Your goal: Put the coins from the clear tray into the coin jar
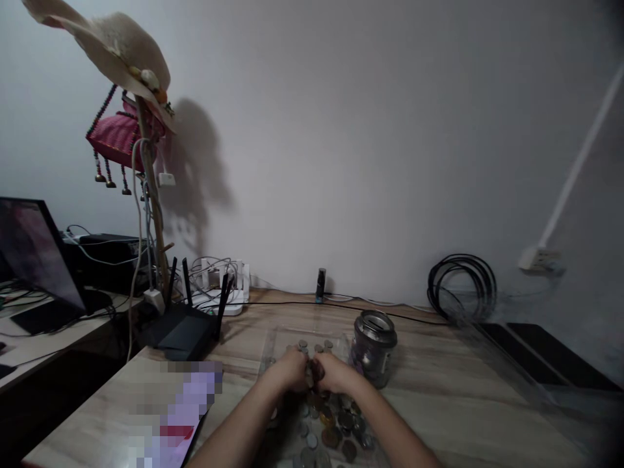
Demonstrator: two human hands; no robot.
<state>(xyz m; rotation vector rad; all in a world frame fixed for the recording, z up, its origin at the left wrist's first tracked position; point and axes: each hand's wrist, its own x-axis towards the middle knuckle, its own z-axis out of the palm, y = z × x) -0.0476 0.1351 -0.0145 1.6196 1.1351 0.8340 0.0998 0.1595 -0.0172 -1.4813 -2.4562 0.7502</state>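
Observation:
Many loose coins [331, 435], silver and copper-brown, lie spread over a clear plastic tray [269, 344] in front of me. My left hand [292, 368] and my right hand [332, 372] meet near the middle of the tray, fingers curled in towards each other. Between the fingertips a few coins show, and both hands appear closed on them; the exact grip is partly hidden. Right of my right hand stands a round clear jar [374, 348] with a slotted silver lid, upright on the wooden table [439, 403].
A black router [188, 331] with raised antennas and a white router [229, 299] sit at back left. By the wall stands a small dark bottle [320, 286]. Coiled black cable [461, 286] leans at back right, near dark flat panels [536, 351]. A blurred-out screen lies left.

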